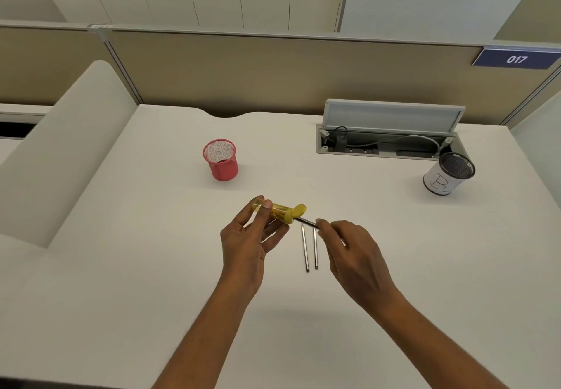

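My left hand [249,236] holds a small yellow see-through tube [280,212] on its side above the desk, thumb on top, its flip cap hanging open toward the right. My right hand [352,252] pinches a thin metal rod [306,222] whose far end sits in the tube's open mouth. Two more metal rods [310,249] lie side by side on the white desk [151,267] just below the tube, between my hands.
A red mesh cup [221,160] stands behind my hands, left of centre. At the right back stands a black mesh cup [449,174] wrapped in white paper marked "B". An open cable tray [385,142] with plugs lies by the beige partition [273,72].
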{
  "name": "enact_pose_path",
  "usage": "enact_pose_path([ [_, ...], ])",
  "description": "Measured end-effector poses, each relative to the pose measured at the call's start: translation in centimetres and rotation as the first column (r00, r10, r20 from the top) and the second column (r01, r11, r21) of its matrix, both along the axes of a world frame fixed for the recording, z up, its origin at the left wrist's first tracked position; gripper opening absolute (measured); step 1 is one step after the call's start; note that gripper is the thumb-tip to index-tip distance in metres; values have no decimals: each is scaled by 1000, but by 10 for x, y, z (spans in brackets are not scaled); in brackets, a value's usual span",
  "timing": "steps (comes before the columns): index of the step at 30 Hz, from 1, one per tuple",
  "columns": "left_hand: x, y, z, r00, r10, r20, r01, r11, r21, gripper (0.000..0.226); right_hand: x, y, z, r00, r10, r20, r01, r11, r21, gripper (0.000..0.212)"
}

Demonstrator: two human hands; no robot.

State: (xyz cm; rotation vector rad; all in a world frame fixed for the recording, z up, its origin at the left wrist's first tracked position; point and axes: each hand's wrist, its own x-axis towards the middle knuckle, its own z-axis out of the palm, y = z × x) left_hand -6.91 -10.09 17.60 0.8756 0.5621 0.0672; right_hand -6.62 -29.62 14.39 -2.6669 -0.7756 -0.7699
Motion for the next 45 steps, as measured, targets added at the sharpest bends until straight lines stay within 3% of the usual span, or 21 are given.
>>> enact_pose_path([
  [6, -1, 1, 3, 1000, 14, 22, -14, 999, 30, 41, 5, 8, 8, 997, 68, 29, -68, 998, -17, 32],
  [10, -1, 4, 1, 1000, 3, 28, -4, 999, 36, 33, 6, 14, 18, 998, 69, 0, -69, 997, -40, 23],
  [12, 0, 6, 0, 1000, 1, 31, -3, 999, 37, 30, 4, 20, 24, 997, 59, -57, -58, 998, 23, 13],
  [14, 1, 8, 0, 999, 0, 37, -2, 999, 39, 31, 2, 27, 30, 975, 61, -212, -16, 978, 210, 22],
  [15, 2, 8, 0, 999, -4, 41, 2, 999, 46, 30, 2, 30, 35, 938, 75, -337, 44, 942, 331, 24],
  [17, 3, 10, 1, 998, -24, 50, 20, 997, 70, 27, 7, 31, 43, 772, 141, -620, 240, 838, 489, 29],
  [19, 4, 10, 1, 997, -47, 58, 42, 995, 92, 26, 9, 30, 51, 569, 214, -794, 406, 767, 497, 35],
  [20, 5, 10, 1, 997, -53, 58, 47, 994, 99, 26, 10, 30, 53, 521, 228, -822, 432, 761, 484, 35],
  [21, 5, 10, 1, 997, -53, 56, 47, 994, 101, 26, 9, 30, 54, 539, 220, -813, 410, 775, 481, 34],
  [23, 7, 10, 2, 998, -44, 54, 39, 995, 96, 27, 5, 30, 51, 747, 155, -646, 226, 855, 467, 22],
  [25, 9, 11, 3, 998, -32, 51, 27, 996, 87, 26, 1, 29, 46, 902, 111, -417, 29, 948, 316, 21],
  [27, 9, 12, 3, 999, -24, 43, 21, 997, 70, 25, 4, 25, 37, 957, 123, -262, -79, 982, 172, 25],
  [30, 8, 12, 2, 999, -26, 39, 23, 997, 67, 29, 7, 23, 33, 989, 102, -108, -96, 994, 61, 25],
  [32, 7, 12, 2, 998, -32, 47, 28, 997, 67, 31, 7, 24, 34, 989, 79, -125, -66, 992, 105, 24],
  [34, 6, 13, 1, 998, -36, 57, 33, 997, 67, 28, 6, 30, 38, 956, 93, -277, -13, 960, 278, 23],
  [37, 7, 15, -1, 998, -40, 58, 35, 996, 80, 28, 9, 37, 46, 774, 182, -607, 228, 813, 535, 28],
  [39, 7, 15, -1, 998, -45, 53, 40, 995, 90, 29, 10, 37, 52, 631, 207, -748, 361, 775, 519, 32],
  [40, 7, 16, -1, 998, -44, 52, 40, 995, 89, 28, 10, 38, 53, 601, 207, -772, 371, 783, 499, 32],
  [41, 7, 16, -1, 998, -43, 52, 38, 995, 87, 27, 9, 38, 54, 609, 208, -765, 349, 796, 495, 30],
  [43, 8, 17, 0, 998, -37, 54, 32, 996, 85, 28, 6, 37, 51, 714, 201, -671, 240, 830, 504, 18],
  [45, 9, 18, 2, 998, -23, 53, 19, 997, 73, 32, 3, 35, 43, 809, 164, -565, 136, 882, 451, 27],
])
